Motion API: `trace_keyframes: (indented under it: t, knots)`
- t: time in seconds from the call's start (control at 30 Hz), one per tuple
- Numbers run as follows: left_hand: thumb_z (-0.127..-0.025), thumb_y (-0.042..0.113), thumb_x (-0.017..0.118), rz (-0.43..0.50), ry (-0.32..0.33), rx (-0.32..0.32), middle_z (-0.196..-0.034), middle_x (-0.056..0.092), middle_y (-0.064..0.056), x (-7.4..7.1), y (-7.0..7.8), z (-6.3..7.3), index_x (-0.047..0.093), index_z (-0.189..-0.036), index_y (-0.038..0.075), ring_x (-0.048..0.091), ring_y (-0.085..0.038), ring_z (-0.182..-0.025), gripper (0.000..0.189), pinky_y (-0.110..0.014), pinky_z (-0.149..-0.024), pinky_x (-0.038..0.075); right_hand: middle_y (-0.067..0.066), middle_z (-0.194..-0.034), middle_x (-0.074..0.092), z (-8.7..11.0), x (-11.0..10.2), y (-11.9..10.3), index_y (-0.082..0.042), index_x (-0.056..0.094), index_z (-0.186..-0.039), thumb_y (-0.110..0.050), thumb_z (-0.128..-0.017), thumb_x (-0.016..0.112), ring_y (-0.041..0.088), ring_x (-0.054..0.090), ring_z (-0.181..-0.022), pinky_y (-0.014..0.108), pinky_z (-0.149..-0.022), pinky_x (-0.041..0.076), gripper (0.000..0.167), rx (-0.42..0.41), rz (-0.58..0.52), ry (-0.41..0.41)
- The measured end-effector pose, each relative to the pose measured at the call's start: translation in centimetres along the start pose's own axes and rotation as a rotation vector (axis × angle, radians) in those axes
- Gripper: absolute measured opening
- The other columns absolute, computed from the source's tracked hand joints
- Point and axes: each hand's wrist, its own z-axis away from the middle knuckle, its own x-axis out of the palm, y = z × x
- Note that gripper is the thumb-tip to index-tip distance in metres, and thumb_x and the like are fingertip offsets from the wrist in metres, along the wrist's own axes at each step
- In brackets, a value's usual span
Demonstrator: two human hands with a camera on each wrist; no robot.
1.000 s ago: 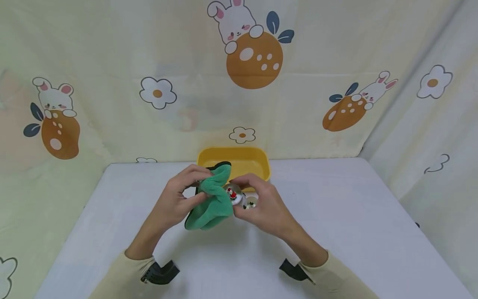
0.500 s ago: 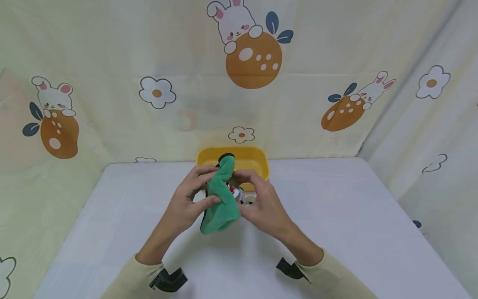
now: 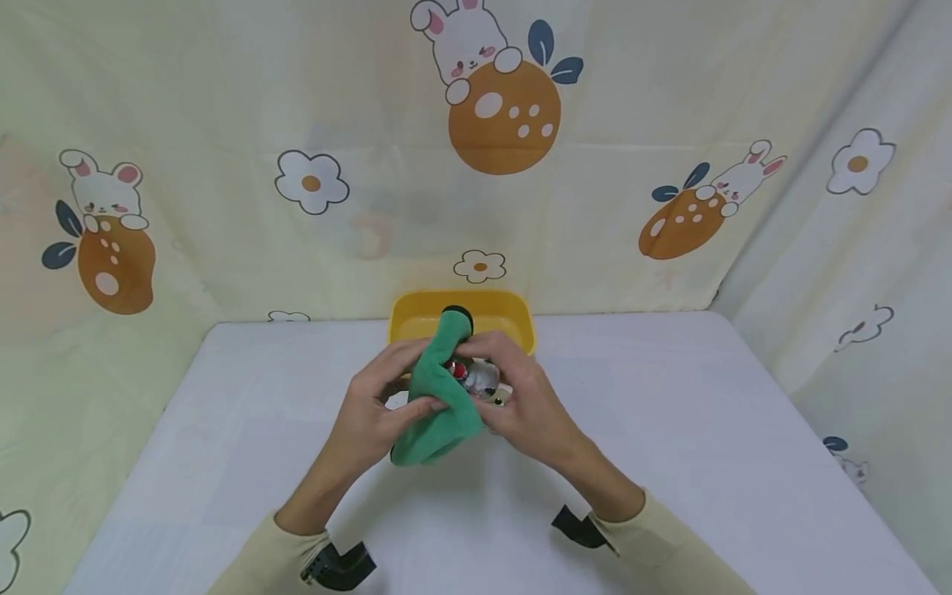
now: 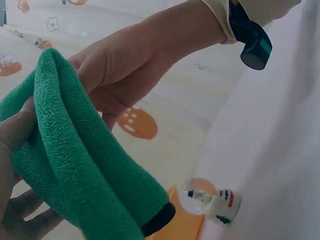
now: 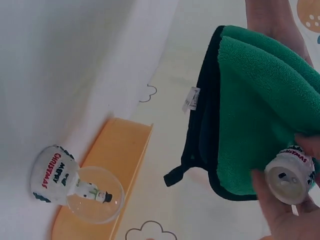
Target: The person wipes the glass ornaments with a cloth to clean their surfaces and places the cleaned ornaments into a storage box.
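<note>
1. Nearest: beige fabric sleeves [image 3: 256, 552], black wrist-worn devices [image 3: 338, 568] at the cuffs; both sleeves cut off by the head view's lower edge.
2. Left hand [image 3: 372, 413]: thumb and fingers closed in a pinch on a green plush cloth with black edging [image 3: 437, 426]; some fingers concealed behind it.
3. Right hand [image 3: 531, 405]: fingers curled round a white-based snow globe [image 5: 290, 176] at the cloth; its dome is largely obscured.
4. Second snow globe, clear dome, snowman inside [image 5: 75, 184]: stands on the white counter [image 3: 669, 430]; right hand obstructs it in the head view.
5. Yellow rectangular container [image 3: 494, 312]: just beyond, near side blocked by hands and cloth.
6. Farthest: cream curtain printed with rabbits [image 3: 238, 240].
</note>
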Motion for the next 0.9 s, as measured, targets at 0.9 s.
trace_keyframes:
  t: [0.9]
  knots:
    - [-0.091, 0.004, 0.073, 0.047, -0.038, -0.124, -0.135, 0.06, -0.003, -0.6, 0.5, 0.5, 0.055, -0.144, 0.016, 0.063, -0.023, -0.12, 0.057, -0.038, -0.096, 0.058, 0.01, -0.138, 0.056, 0.8, -3.0, 0.5, -0.006, 0.059, -0.135, 0.008, -0.079, 0.082, 0.025, 0.055, -0.128, 0.028, -0.098, 0.055, 0.062, -0.133, 0.086, -0.077]
